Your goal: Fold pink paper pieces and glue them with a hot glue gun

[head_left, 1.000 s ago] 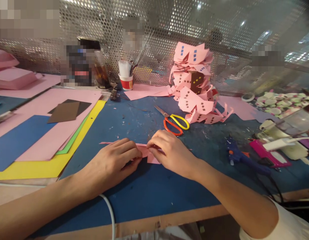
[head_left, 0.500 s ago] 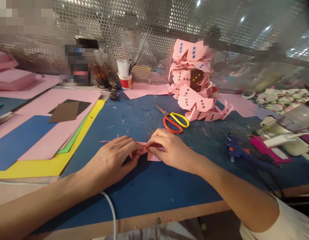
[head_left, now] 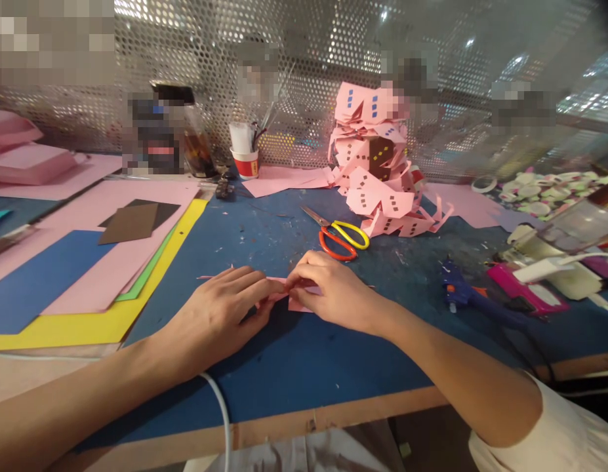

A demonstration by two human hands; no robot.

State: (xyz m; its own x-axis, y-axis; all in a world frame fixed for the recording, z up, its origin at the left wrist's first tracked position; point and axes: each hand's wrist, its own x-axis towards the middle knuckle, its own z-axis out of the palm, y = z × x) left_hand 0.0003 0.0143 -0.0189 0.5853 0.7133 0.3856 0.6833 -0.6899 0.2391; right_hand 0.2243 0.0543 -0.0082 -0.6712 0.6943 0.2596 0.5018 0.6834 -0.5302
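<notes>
A small piece of pink paper lies on the blue tabletop, mostly covered by my fingers. My left hand pinches it from the left, thumb and forefinger closed on it. From the other side my right hand grips the same paper, fingertips almost touching the left ones. Thin pink ends stick out past both hands. Just beyond them lie scissors with one red and one yellow handle loop. Behind the scissors stands a stack of cut and folded pink paper shapes with small blue and brown squares.
Coloured sheets lie at left, with a blue sheet and a yellow sheet. A red and white cup stands at the back. A blue glue gun and a magenta box sit at right. A white cable crosses the front edge.
The view has shifted slightly. Both hands stay on the pink paper in nearly the same pose, their fingertips a little closer together.
</notes>
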